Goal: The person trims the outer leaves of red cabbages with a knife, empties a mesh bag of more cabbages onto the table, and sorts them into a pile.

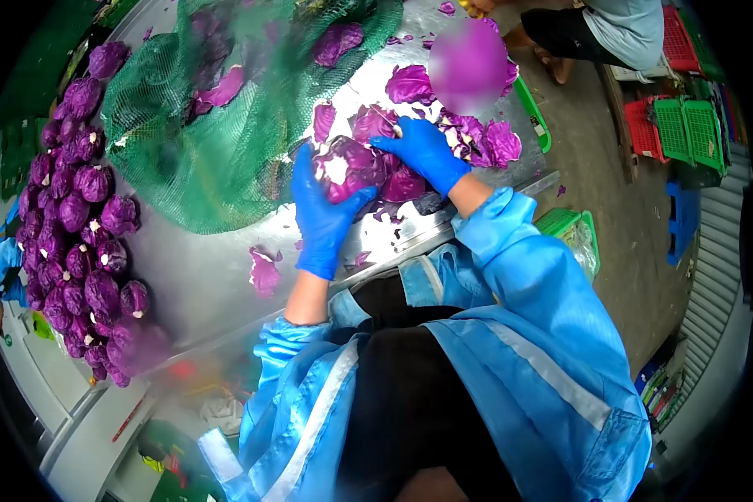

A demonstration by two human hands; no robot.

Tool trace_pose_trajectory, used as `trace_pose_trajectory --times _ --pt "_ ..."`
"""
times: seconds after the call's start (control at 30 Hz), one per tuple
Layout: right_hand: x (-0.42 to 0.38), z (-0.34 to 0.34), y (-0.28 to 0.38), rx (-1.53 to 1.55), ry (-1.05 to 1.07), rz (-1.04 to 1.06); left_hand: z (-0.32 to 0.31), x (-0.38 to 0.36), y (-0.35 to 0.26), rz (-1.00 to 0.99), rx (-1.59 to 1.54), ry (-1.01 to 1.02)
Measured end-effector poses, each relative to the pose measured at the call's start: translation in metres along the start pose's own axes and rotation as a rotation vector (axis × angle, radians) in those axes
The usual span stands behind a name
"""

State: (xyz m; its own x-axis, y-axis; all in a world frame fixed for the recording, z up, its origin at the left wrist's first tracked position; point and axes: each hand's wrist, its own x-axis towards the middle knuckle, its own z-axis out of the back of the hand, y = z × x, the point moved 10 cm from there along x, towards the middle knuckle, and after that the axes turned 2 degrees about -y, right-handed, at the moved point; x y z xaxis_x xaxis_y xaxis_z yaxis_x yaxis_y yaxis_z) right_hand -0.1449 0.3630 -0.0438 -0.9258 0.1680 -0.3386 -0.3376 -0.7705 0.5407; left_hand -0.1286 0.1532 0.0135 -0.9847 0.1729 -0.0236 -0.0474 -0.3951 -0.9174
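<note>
A red cabbage (356, 171) with a white cut patch sits on the metal table in front of me. My left hand (322, 213), in a blue glove, is wrapped around its left side, thumb across the near face. From the right, my gloved right hand (427, 151) reaches over with its fingertips closed at a purple cabbage leaf (372, 124) on the far side of the head. Whether that leaf is still attached is hard to see. Loose leaves (500, 144) and scraps lie beyond and beside my right hand.
Many red cabbages (75, 209) are piled along the table's left side. A green mesh sack (201, 159) covers the far left middle. A person (623, 33) is at the upper right, near red and green crates (686, 130). Another green crate (571, 234) stands beside the table.
</note>
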Motion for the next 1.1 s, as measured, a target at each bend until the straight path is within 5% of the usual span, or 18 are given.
trace_pose_trajectory --times 0.13,0.2,0.33,0.43,0.57,0.67,0.93,0.97,1.0,1.1 --pt "0.009 -0.004 -0.035 0.206 -0.026 -0.121 0.02 -0.018 0.021 -0.038 -0.144 -0.007" --pt "0.008 0.023 -0.028 -0.142 -0.13 -0.116 0.023 -0.016 0.017 -0.008 -0.192 -0.005" --pt "-0.037 0.049 0.07 0.217 -0.244 0.336 -0.004 0.012 -0.021 -0.294 0.06 0.351" --pt "-0.032 0.011 0.058 0.138 -0.015 0.244 -0.011 0.017 -0.016 -0.124 0.009 0.276" --pt "-0.043 0.013 0.05 0.248 -0.061 0.251 -0.03 0.016 -0.025 -0.082 0.294 0.056" --pt "-0.057 0.031 0.037 0.227 -0.33 0.187 -0.031 0.014 -0.028 -0.093 0.339 0.014" --pt "-0.007 0.0 -0.024 0.008 0.058 -0.084 -0.025 -0.004 -0.03 -0.139 0.301 -0.028" --pt "-0.007 0.001 -0.016 0.032 -0.093 0.143 -0.021 -0.01 -0.025 -0.134 0.254 -0.029" --pt "-0.01 0.001 -0.01 0.218 -0.098 0.098 -0.015 -0.016 -0.026 -0.178 0.285 -0.08" --pt "-0.026 0.006 0.001 0.142 -0.26 0.03 -0.005 -0.017 -0.007 -0.095 0.051 -0.024"
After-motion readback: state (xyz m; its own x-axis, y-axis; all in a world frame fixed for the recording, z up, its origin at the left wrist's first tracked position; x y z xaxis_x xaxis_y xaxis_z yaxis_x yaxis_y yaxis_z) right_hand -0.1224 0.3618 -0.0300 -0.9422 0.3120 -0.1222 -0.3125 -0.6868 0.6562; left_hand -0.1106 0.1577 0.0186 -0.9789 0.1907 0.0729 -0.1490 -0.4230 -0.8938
